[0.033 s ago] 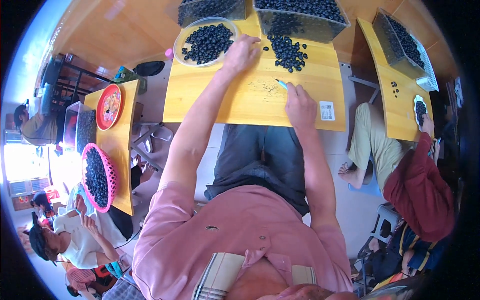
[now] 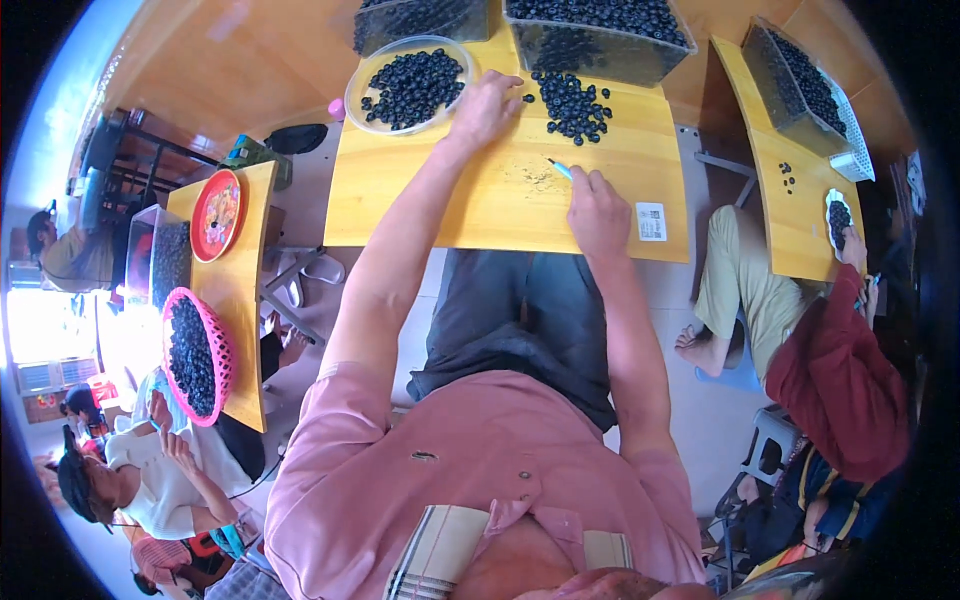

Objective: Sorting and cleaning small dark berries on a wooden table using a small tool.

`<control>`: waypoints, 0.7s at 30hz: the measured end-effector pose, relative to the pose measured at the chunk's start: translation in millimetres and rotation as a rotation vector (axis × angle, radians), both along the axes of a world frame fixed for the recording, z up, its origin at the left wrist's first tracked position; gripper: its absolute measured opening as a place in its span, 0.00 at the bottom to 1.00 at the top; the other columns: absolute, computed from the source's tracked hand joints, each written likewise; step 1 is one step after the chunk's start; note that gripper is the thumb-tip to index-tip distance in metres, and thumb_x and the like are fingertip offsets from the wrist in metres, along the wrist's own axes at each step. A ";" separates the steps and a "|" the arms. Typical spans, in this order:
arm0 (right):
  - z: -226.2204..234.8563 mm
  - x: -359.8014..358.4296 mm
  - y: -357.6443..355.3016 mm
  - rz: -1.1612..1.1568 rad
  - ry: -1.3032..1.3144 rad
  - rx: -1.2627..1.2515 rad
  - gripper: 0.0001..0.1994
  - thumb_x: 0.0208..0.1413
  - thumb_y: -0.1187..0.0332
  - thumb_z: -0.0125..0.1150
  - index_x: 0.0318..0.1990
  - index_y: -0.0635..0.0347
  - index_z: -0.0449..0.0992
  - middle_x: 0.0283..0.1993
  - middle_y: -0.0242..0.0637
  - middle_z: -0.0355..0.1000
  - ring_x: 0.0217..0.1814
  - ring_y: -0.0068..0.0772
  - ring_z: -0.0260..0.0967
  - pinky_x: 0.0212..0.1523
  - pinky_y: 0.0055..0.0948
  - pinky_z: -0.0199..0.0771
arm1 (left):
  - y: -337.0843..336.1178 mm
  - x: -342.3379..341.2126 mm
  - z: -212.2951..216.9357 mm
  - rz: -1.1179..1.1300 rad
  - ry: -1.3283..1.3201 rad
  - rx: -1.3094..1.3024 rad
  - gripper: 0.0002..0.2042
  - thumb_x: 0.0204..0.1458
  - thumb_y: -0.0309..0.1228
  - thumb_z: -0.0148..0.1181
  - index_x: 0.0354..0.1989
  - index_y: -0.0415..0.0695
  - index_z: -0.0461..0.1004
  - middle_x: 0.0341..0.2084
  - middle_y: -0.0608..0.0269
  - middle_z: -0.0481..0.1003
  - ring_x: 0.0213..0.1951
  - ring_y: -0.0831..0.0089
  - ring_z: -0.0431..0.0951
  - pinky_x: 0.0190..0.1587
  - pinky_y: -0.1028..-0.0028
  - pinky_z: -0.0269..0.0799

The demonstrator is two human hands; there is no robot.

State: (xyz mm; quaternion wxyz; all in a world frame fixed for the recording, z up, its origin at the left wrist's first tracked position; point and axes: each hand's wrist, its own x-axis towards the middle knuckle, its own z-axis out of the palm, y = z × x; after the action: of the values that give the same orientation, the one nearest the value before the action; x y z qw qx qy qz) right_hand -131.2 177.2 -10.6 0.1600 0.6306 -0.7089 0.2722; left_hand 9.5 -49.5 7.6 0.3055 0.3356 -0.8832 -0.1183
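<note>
My left hand (image 2: 487,110) is over the wooden table (image 2: 400,215), beside a clear round tub (image 2: 354,108) holding dark blueberries (image 2: 418,85). Its fingers are apart, with nothing visible between them, and a single blueberry (image 2: 528,98) lies just off the fingertips. In my right hand (image 2: 600,215) is a slim pen-like tool (image 2: 563,170) with a light blue handle and a dark tip pointing far left. Small dark crumbs (image 2: 540,178) are scattered near that tip. Beyond, a loose pile of blueberries (image 2: 575,108) rests on the wood.
Two clear bins stand at the far edge, one (image 2: 640,62) behind the pile, another (image 2: 440,30) behind the tub. A white printed label (image 2: 651,222) lies near the right edge. Co-workers sit at side tables; a pink basket (image 2: 222,375) and a red tray (image 2: 236,225) are left.
</note>
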 end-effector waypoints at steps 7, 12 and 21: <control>4.6 1.3 3.3 0.012 -0.040 -0.007 0.13 0.52 0.75 0.60 0.46 0.56 0.78 0.33 0.35 0.71 0.35 0.36 0.77 0.32 0.37 0.81 | -10.6 -29.5 -9.8 -0.036 -0.073 0.104 0.10 0.54 0.30 0.65 0.43 0.42 0.85 0.41 0.47 0.81 0.44 0.50 0.81 0.52 0.60 0.77; 0.4 -1.9 3.3 0.014 -0.051 -0.013 0.12 0.52 0.75 0.60 0.45 0.57 0.78 0.33 0.37 0.71 0.34 0.38 0.77 0.32 0.38 0.81 | -3.5 -26.6 -5.6 -0.004 -0.062 0.159 0.09 0.51 0.29 0.68 0.39 0.41 0.85 0.39 0.46 0.81 0.40 0.54 0.83 0.47 0.60 0.79; 3.2 1.1 2.5 0.032 -0.058 -0.019 0.11 0.52 0.75 0.59 0.44 0.57 0.78 0.33 0.36 0.71 0.34 0.38 0.77 0.32 0.39 0.81 | 13.5 -3.2 -4.8 -0.025 0.002 0.128 0.10 0.52 0.34 0.71 0.40 0.42 0.86 0.37 0.48 0.82 0.36 0.56 0.84 0.43 0.62 0.79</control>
State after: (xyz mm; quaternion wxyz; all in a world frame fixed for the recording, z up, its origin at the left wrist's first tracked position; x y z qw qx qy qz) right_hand -130.0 179.7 -7.4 0.1411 0.6324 -0.7004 0.2994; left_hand 6.3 -36.0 2.8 0.2827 0.3432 -0.8778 -0.1785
